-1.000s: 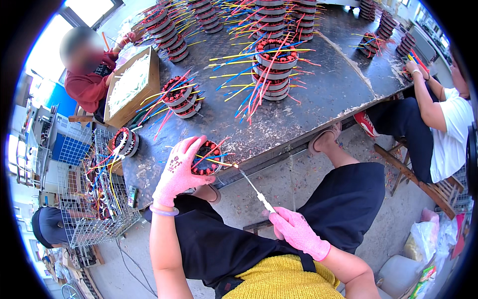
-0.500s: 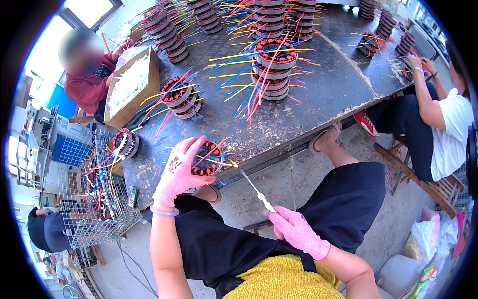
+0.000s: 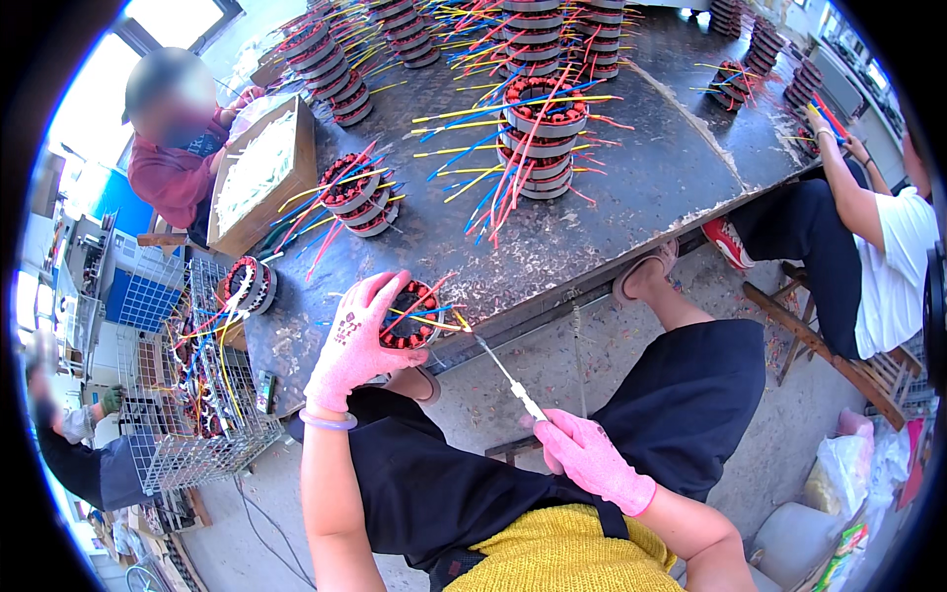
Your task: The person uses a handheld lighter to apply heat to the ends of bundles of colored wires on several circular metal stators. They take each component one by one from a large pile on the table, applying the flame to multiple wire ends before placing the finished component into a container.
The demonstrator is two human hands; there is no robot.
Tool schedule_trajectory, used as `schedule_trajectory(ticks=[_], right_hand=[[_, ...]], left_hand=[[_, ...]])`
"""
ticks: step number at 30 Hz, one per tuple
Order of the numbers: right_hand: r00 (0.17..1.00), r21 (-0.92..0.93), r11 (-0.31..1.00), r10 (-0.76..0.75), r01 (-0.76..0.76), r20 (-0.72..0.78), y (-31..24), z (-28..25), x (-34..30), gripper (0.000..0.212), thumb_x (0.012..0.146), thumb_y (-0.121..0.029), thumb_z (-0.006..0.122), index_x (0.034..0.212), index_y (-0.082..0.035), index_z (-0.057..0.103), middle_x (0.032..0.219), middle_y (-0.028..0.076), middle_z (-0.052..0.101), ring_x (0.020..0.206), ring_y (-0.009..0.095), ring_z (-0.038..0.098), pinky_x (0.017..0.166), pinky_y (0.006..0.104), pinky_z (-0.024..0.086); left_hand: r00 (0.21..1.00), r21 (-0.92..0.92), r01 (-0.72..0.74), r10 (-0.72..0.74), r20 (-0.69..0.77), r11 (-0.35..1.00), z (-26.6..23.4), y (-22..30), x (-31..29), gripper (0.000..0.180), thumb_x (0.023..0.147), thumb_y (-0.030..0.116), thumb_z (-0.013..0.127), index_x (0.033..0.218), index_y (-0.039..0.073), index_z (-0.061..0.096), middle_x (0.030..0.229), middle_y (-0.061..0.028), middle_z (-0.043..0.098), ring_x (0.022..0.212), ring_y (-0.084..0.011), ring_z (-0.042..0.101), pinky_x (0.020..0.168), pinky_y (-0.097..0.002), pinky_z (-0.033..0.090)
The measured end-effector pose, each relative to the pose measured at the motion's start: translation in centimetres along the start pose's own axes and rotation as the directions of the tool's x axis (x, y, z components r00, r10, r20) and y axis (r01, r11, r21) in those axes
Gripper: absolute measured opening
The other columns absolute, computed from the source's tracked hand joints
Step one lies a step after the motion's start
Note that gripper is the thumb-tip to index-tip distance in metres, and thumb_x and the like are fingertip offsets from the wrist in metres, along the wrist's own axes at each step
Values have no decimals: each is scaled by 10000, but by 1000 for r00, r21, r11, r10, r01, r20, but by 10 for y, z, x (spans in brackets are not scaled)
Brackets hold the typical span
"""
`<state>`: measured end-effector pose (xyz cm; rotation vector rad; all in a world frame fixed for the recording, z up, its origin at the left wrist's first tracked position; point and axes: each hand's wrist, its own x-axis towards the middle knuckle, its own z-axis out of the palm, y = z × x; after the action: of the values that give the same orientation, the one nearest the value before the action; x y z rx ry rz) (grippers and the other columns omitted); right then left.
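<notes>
My left hand (image 3: 357, 340), in a pink glove, curves round a motor stator (image 3: 419, 296) near the table's front edge. The stator is a ring with red windings, and red, blue and yellow wires stick out of it toward the right. In my right hand (image 3: 597, 459), also pink-gloved, is a thin tool (image 3: 508, 380) with a white handle and slim metal shaft. Its tip reaches the yellow wire ends (image 3: 460, 321) beside the stator; whether it touches them I cannot tell.
Stacked stators (image 3: 545, 128) stand across the dark table (image 3: 631, 187), a shorter stack (image 3: 357, 192) nearer me. A cardboard box (image 3: 258, 183) of pale pieces is at left. A wire basket (image 3: 222, 444) holds more stators. Other people sit left and right.
My hands, the stator and the tool have hardly moved. At the right, the co-worker's hands have lifted coloured wires. A person at the far left has come further into view.
</notes>
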<state>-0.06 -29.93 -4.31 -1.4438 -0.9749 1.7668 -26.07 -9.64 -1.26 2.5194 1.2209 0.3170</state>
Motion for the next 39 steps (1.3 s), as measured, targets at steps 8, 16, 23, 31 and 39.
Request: schedule_trajectory(ticks=[8, 16, 23, 31, 39], right_hand=[[1000, 50, 998, 25, -24, -19, -1, 0, -2, 354, 1041, -272, 488, 1208, 12, 619, 714, 40, 562, 620, 96, 527, 606, 284, 450], [1000, 45, 999, 6, -5, -17, -5, 1, -1, 347, 1037, -256, 485, 1210, 11, 624, 698, 47, 559, 609, 99, 525, 602, 289, 447], [1000, 58, 998, -7, 7, 1, -3, 2, 1, 341, 1037, -257, 480, 1200, 4, 626, 686, 50, 550, 593, 106, 526, 587, 290, 442], [1000, 36, 999, -18, 18, -1, -3, 2, 1, 336, 1039, -259, 479, 1206, -4, 620, 665, 43, 535, 572, 103, 518, 573, 292, 440], [1000, 50, 999, 1, -1, -3, -5, 3, 0, 326, 1039, -238, 491, 1228, -8, 622, 665, 28, 520, 582, 82, 503, 572, 277, 433]], left_hand=[[999, 36, -53, 53, 7, 998, -3, -3, -1, 991, 538, 292, 900, 1428, 103, 507, 1377, -166, 492, 1343, -399, 414, 1200, -506, 244], [993, 86, -101, 106, -60, 991, 1, -2, 1, 931, 509, 278, 903, 1368, 160, 564, 1318, -122, 534, 1334, -341, 439, 1214, -542, 207], [989, 67, -122, 126, -72, 990, 1, -2, 0, 915, 530, 288, 901, 1368, 159, 557, 1315, -115, 538, 1334, -332, 443, 1219, -536, 205], [993, 49, -115, 117, -33, 992, 1, -3, 1, 937, 537, 319, 907, 1386, 142, 552, 1373, -130, 514, 1366, -369, 404, 1219, -530, 204], [993, 65, -110, 113, -34, 992, 0, -3, 0, 918, 540, 315, 906, 1373, 146, 562, 1366, -126, 517, 1361, -364, 410, 1216, -524, 220]])
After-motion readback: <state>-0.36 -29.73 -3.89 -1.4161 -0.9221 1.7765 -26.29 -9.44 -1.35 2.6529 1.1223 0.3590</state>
